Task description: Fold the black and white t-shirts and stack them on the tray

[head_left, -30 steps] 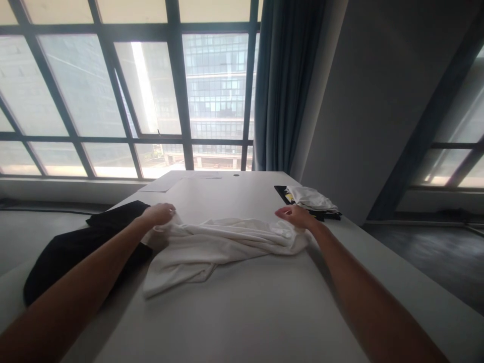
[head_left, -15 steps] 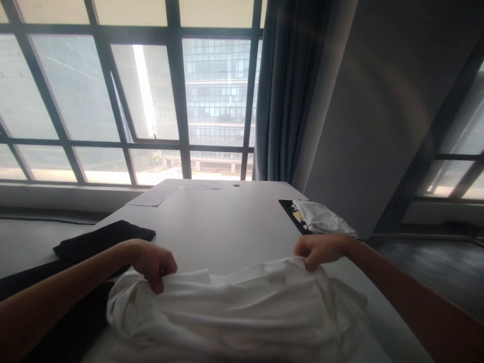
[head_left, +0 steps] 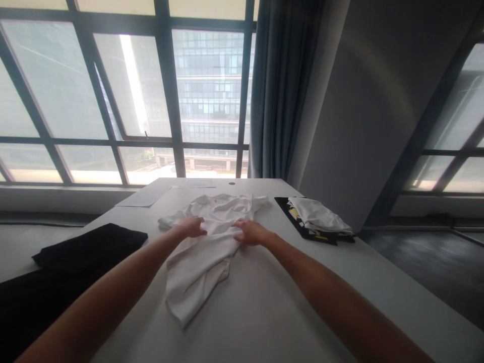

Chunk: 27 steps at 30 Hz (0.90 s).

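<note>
A white T-shirt (head_left: 212, 239) lies rumpled across the middle of the white table (head_left: 264, 292), its near part trailing to a point toward me. My left hand (head_left: 193, 227) rests on the shirt's left side, fingers stretched out and thumb apart. On the right side, my right hand (head_left: 250, 232) touches the fabric with its fingers spread. Neither hand visibly grips the cloth. Wrinkles and folds hide part of the shirt's outline; short sleeve-like ends stick out at its far left and far right.
Folded black clothing (head_left: 91, 247) lies on the left. A stack of folded white and black garments (head_left: 321, 217) sits at the right edge. Sheets of paper (head_left: 145, 196) lie at the far left, near a round hole (head_left: 232, 183). Windows and a blue curtain (head_left: 283, 91) stand beyond.
The white shirt has gone from being held up near me by both hands to lying farther off on the table. Both hands have moved forward and inward and released their pinch.
</note>
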### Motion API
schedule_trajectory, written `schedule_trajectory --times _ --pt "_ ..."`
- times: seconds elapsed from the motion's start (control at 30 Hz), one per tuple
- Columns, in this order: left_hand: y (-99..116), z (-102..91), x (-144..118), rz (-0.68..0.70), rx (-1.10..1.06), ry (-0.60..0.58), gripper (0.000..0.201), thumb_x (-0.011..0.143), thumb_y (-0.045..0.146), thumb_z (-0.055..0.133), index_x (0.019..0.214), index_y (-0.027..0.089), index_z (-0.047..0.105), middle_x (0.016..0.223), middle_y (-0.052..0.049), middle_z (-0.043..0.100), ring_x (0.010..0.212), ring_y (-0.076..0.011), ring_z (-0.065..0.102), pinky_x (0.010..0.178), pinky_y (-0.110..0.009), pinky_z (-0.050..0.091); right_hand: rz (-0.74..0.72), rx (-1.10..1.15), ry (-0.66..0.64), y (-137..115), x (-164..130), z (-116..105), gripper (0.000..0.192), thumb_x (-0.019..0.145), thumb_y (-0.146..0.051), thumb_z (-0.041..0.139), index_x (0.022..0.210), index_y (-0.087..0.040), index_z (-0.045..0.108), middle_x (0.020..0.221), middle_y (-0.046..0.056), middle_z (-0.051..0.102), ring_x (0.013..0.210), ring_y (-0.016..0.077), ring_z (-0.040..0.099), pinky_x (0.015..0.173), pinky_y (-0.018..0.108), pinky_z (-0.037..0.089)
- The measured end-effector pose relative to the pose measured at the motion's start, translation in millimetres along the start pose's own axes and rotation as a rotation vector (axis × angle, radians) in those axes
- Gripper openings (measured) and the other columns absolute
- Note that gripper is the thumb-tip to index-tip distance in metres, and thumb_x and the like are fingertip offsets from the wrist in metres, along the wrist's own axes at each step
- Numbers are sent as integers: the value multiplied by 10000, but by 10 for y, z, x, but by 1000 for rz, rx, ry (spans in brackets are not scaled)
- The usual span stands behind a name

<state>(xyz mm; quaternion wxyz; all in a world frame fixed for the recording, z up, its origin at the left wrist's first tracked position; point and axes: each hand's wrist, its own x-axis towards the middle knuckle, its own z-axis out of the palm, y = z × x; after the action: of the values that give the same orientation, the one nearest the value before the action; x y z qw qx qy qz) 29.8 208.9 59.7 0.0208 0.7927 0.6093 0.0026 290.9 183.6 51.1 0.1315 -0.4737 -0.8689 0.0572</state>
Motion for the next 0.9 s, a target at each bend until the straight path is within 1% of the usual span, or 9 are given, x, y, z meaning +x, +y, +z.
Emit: schedule_trajectory --times 0.07,0.13,0.3,0.43,0.53,0.63,0.73,0.8,0.9 --pt "9 186 -121 50 -13 -27 443 806 416 646 1188 193 672 1236 -163 661 1150 -322 614 946 -394 480 -102 53 -31 -169 -89 264 477 752 -251 678 1229 -251 667 1200 80 670 1073 227 623 949 315 456" --pt "-13 263 -255 102 -26 -22 414 843 382 598 1206 196 664 1279 -150 640 1175 -311 598 983 -393 455 -141 72 -33 -288 -159 378 496 737 -195 664 1230 -244 665 1159 81 681 1043 216 627 929 309 458" --pt "-61 240 -625 175 -123 -30 432 902 324 524 1299 176 607 1350 -125 597 1198 -270 572 1002 -331 422 -72 -15 14 -364 -386 276 385 753 -99 594 1100 -212 716 1022 77 701 927 187 633 867 274 446" --pt "-42 162 -934 71 -142 -77 403 902 411 520 1160 147 681 1101 -115 713 935 -245 668 791 -291 487 92 -85 35 -281 -646 219 218 811 -110 541 876 -179 737 970 71 698 862 170 629 800 242 432" --pt "35 62 -1158 25 -138 -83 368 791 430 649 1006 140 718 985 -104 725 861 -247 660 691 -275 468 176 -46 56 -255 -844 236 225 813 -96 533 898 -171 727 960 68 702 880 169 626 785 232 427" --pt "267 -32 -1381 21 -182 1 297 747 379 669 912 137 719 936 -93 718 838 -249 641 658 -279 445 179 36 104 -352 -1030 233 369 810 -100 560 1154 -172 673 1020 70 692 857 155 622 789 231 437" --pt "663 -58 -1603 173 -413 78 349 810 453 597 897 135 711 831 -59 706 754 -217 626 641 -286 448 65 114 169 -534 -1203 197 651 798 -152 629 1427 -209 471 1222 86 612 791 122 607 789 237 459" --pt "922 -26 -1736 357 -647 32 435 817 529 597 959 132 705 816 -48 704 734 -191 629 659 -284 472 2 126 194 -622 -1318 163 606 821 -188 625 1411 -236 496 1274 89 572 800 123 606 793 243 464" --pt "1110 70 -1885 498 -885 -21 532 817 582 604 1092 133 678 911 -79 716 769 -176 656 707 -294 510 -9 100 197 -591 -1501 98 279 857 -221 590 1108 -218 710 1173 74 614 872 152 614 810 240 455"
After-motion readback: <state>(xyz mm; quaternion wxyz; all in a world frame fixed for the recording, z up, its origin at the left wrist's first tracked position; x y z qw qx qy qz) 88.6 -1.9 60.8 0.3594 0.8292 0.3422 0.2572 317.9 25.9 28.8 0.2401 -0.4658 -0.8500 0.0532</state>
